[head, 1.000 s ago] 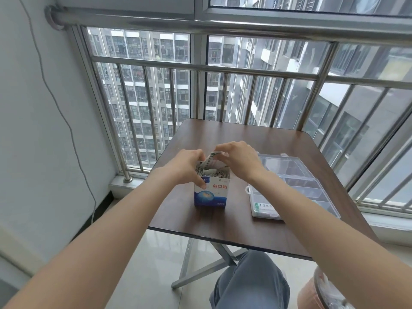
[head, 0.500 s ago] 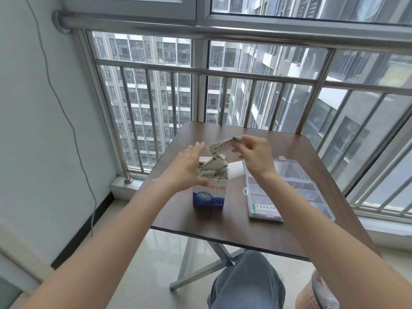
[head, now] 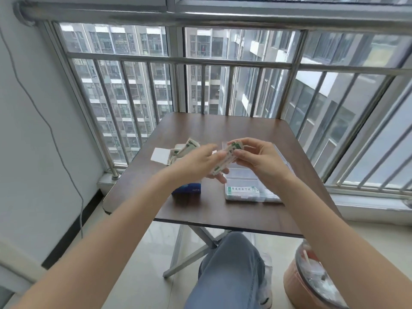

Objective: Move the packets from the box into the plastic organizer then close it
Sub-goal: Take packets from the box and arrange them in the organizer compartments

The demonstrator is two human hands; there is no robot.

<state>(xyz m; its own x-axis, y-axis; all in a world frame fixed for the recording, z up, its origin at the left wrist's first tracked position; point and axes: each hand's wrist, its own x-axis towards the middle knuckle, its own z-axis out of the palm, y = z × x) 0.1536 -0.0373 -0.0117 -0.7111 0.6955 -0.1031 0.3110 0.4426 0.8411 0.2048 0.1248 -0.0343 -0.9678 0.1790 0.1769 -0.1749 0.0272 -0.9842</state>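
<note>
A small blue and white box (head: pixel 186 188) stands open on the brown table (head: pixel 223 210), with white and green packets (head: pixel 186 148) sticking out of its top. To its right lies the clear plastic organizer (head: pixel 252 192), lid open, with one packet in its nearest compartment. My right hand (head: pixel 259 159) pinches a stack of packets (head: pixel 229 156) above the organizer's left side. My left hand (head: pixel 200 162) is under and against the same stack, fingers stretched out towards the right hand; the lower end of the stack rests on its fingers.
A metal railing and window bars (head: pixel 223 85) run along the table's far and right sides. A lined pink bin (head: pixel 312 284) stands on the floor at the lower right. My knee in jeans (head: pixel 229 264) is under the table's near edge.
My right hand has carried the packets from above the box over to the organizer. My left hand has left the box and come across to meet the stack.
</note>
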